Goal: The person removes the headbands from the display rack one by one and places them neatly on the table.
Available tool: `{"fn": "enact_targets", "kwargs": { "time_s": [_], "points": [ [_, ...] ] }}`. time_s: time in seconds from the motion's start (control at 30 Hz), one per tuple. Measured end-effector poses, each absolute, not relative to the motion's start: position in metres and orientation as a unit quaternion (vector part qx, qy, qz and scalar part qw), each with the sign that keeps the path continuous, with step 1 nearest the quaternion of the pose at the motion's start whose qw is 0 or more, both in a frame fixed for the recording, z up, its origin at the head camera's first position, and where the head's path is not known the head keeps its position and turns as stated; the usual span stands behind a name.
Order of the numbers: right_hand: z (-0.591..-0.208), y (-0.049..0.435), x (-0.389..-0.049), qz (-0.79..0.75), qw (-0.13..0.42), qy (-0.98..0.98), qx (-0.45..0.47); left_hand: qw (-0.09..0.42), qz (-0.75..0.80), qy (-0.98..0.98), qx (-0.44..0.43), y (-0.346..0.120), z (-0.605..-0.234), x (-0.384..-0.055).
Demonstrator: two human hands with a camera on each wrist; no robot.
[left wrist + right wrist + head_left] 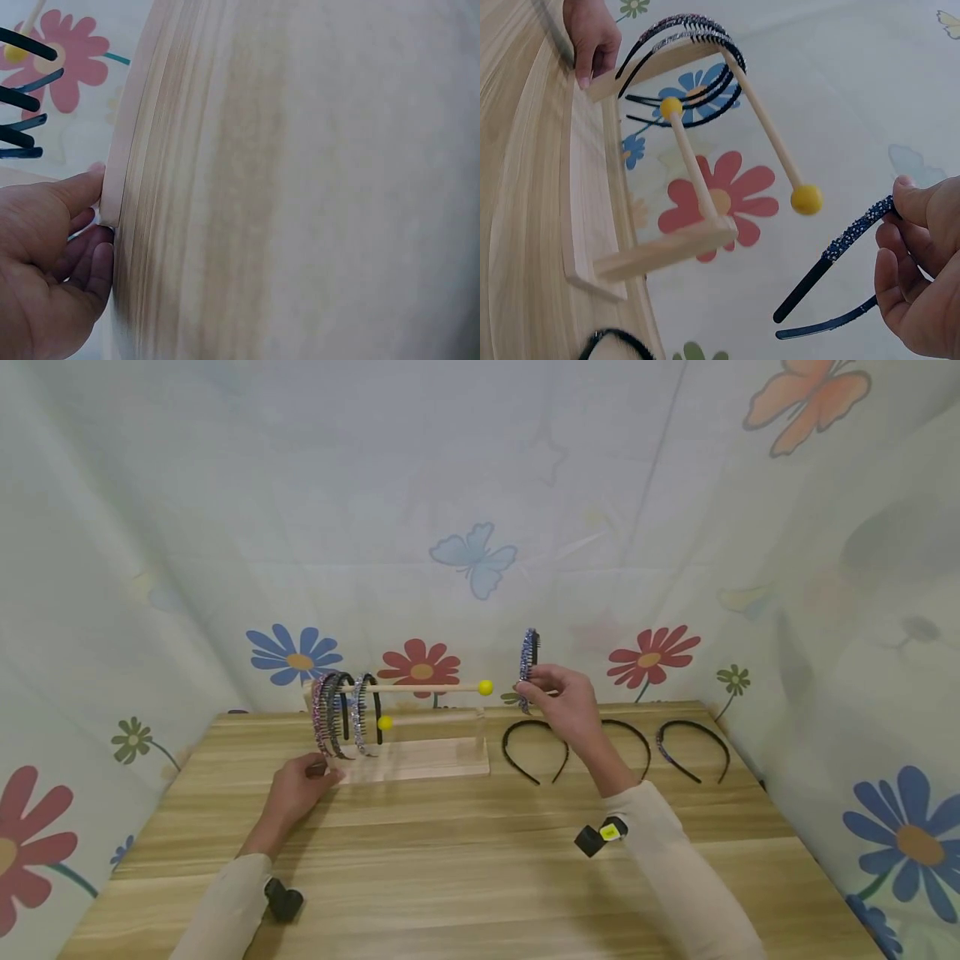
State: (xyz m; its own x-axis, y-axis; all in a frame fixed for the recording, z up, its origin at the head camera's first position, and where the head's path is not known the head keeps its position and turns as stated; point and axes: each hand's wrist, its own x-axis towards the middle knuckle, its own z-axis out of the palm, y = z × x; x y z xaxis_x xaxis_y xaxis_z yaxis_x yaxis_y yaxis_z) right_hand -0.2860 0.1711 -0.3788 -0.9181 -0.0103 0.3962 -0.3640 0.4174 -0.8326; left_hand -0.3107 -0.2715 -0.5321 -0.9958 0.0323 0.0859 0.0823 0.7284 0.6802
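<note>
My right hand [570,706] pinches a blue glittery headband [528,652] in the air, just right of the yellow ball [486,687] that tips the upper rod of a wooden stand [427,762]. In the right wrist view, the two ends of this headband [855,231] point toward the stand. Three glittery headbands hang on that rod near its left end, a silver one [360,714] being the rightmost. At the stand's left end, my left hand [295,793] grips the corner of the base [124,150], thumb and fingers on either side of it.
Three more headbands lie on the wooden table right of the stand: one [516,766] partly below the right hand, one [637,743] behind the wrist, one [671,760] farther right. A lower rod with its own yellow ball [385,723] points left. A flowered curtain [480,468] stands behind.
</note>
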Motion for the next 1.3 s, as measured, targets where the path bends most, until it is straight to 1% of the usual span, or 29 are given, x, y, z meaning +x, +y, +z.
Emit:
{"fn": "enact_targets", "kwargs": {
  "time_s": [0.47, 0.6, 0.77, 1.07, 1.3],
  "points": [
    [-0.388, 0.218, -0.277, 0.485, 0.17, -0.855, 0.073, 0.036, -0.364, -0.93, -0.032, -0.27, -0.531, -0.31],
    [-0.391, 0.23, -0.276, 0.471, 0.178, -0.861, 0.066, 0.034, -0.364, -0.93, -0.031, -0.271, -0.532, -0.311],
    [-0.397, 0.245, -0.275, 0.455, 0.189, -0.868, 0.059, 0.036, -0.364, -0.93, -0.03, -0.271, -0.532, -0.311],
    [-0.41, 0.27, -0.265, 0.422, 0.182, -0.887, 0.045, 0.033, -0.365, -0.93, -0.027, -0.271, -0.533, -0.311],
    [-0.427, 0.294, -0.255, 0.401, 0.183, -0.898, 0.008, 0.033, -0.366, -0.929, -0.029, -0.271, -0.532, -0.311]
  ]
}}
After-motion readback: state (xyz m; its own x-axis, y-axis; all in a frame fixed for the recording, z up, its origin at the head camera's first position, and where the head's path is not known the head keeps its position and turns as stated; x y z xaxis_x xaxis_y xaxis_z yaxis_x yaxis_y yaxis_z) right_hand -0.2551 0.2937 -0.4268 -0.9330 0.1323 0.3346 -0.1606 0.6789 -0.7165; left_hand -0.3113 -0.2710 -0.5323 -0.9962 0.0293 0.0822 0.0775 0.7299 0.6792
